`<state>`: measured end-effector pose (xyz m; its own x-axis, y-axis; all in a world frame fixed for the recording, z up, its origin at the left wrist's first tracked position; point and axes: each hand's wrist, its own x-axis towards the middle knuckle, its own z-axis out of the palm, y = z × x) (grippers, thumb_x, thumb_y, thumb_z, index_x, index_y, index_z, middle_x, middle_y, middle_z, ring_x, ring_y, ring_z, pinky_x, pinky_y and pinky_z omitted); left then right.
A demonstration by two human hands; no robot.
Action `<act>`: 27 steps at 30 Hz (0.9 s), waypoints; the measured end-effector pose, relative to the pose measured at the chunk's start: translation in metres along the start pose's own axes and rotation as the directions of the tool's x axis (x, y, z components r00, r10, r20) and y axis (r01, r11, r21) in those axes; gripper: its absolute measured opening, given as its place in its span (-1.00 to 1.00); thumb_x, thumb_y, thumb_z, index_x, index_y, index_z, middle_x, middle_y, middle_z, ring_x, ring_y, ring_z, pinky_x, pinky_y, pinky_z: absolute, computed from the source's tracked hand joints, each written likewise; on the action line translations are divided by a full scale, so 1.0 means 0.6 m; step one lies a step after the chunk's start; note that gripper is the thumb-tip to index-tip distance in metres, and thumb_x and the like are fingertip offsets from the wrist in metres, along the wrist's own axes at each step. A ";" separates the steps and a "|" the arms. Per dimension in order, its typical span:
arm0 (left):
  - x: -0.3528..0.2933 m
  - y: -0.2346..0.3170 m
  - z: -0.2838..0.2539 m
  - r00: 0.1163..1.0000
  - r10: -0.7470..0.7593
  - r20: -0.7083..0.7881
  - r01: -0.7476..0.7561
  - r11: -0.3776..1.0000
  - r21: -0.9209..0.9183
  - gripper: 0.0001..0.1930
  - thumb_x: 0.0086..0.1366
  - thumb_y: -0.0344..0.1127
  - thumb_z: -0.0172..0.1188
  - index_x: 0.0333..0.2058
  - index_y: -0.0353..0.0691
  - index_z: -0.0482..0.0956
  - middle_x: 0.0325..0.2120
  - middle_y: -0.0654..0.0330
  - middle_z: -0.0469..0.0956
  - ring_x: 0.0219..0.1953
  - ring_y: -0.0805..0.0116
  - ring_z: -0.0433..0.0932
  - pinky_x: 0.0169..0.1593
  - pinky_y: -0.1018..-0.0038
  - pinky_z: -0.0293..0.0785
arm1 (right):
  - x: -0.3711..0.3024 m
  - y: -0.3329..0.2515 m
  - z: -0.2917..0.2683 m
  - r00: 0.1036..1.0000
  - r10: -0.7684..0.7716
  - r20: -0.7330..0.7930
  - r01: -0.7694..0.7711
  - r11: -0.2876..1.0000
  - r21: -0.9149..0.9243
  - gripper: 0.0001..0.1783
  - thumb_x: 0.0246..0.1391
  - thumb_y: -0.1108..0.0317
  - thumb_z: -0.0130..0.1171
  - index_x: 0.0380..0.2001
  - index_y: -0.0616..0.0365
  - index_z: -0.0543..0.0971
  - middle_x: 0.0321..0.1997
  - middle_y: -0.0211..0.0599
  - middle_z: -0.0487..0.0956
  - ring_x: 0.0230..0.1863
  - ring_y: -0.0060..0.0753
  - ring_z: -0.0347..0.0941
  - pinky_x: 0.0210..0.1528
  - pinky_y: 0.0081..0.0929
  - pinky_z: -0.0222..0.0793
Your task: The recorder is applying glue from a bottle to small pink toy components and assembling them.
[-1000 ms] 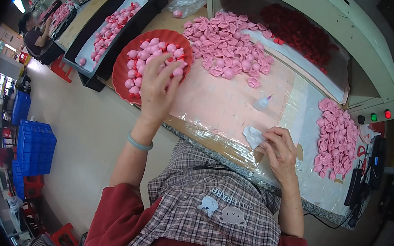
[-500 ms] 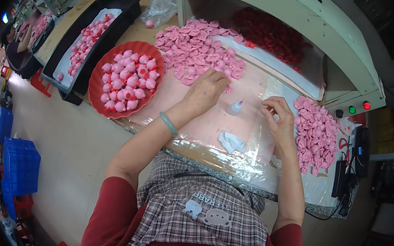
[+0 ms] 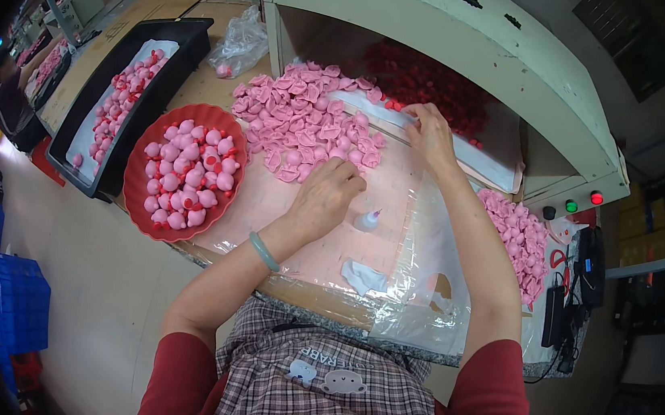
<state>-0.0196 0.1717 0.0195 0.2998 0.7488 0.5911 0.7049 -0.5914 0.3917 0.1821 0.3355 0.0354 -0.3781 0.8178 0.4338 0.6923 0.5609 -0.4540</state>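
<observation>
My left hand point(image 3: 325, 197), a green bangle on its wrist, is curled closed beside a heap of pink cup-like pieces point(image 3: 290, 110). Whatever its fingers hold is hidden from above. My right hand point(image 3: 433, 137) reaches to the front lip of the pale green machine point(image 3: 481, 29), fingertips drawn together by small red pieces point(image 3: 393, 105); what they pinch is too small to make out. Between my arms a small bottle with a thin tip point(image 3: 367, 220) stands upright on the table. A crumpled white cloth point(image 3: 364, 277) lies nearer to me.
At left are a red scalloped bowl point(image 3: 131, 178) of pink-and-red pieces and a black tray point(image 3: 74, 120) with more. Another pink heap point(image 3: 511, 242) lies at right, near cables and a black power adapter point(image 3: 554, 316). A clear plastic bag point(image 3: 242, 42) rests behind the bowl.
My right hand has moved from beside the bottle, forward and left to the machine's opening. My left hand has drawn back a little from the pink heap. The whole view has shifted.
</observation>
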 end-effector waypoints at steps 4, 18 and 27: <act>-0.008 0.015 -0.035 0.955 -0.288 -0.070 0.259 0.927 -0.270 -0.92 0.17 -0.55 0.19 -0.34 -0.30 0.53 -0.34 0.17 0.48 -0.32 0.23 0.54 -0.28 0.42 0.47 | 0.041 -0.009 0.044 0.998 -0.033 -0.046 0.027 0.992 -0.126 -0.73 -0.03 0.43 0.27 -0.19 0.12 0.57 -0.24 -0.10 0.54 -0.20 -0.04 0.52 -0.14 -0.17 0.45; -0.149 0.073 -0.089 0.702 -0.606 0.375 0.481 0.015 -0.877 -0.67 0.28 -0.51 0.19 0.02 -0.35 0.53 -0.15 0.15 0.60 -0.26 0.45 0.59 -0.24 0.57 0.48 | -0.049 0.012 0.002 0.964 0.249 -0.093 -0.196 0.904 0.380 -0.84 0.08 0.48 0.24 -0.26 0.24 0.53 -0.34 -0.37 0.55 -0.39 -0.58 0.46 -0.36 -0.56 0.42; -0.167 0.139 -0.087 0.788 -0.463 0.407 0.445 -0.029 -0.895 -0.58 0.25 -0.57 0.20 0.10 -0.42 0.44 -0.09 0.13 0.52 -0.13 0.41 0.57 0.01 0.48 0.54 | -0.271 -0.226 -0.138 0.914 0.314 0.258 -0.391 0.504 0.770 -0.81 0.12 0.56 0.19 -0.18 0.33 0.53 -0.30 -0.33 0.55 -0.33 -0.58 0.49 -0.27 -0.64 0.43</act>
<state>-0.0244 0.0314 0.0297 0.1715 0.9852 -0.0025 -0.4624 0.0827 0.8828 0.2006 0.1156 0.0910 -0.2870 0.9565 0.0531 0.0238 0.0625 -0.9978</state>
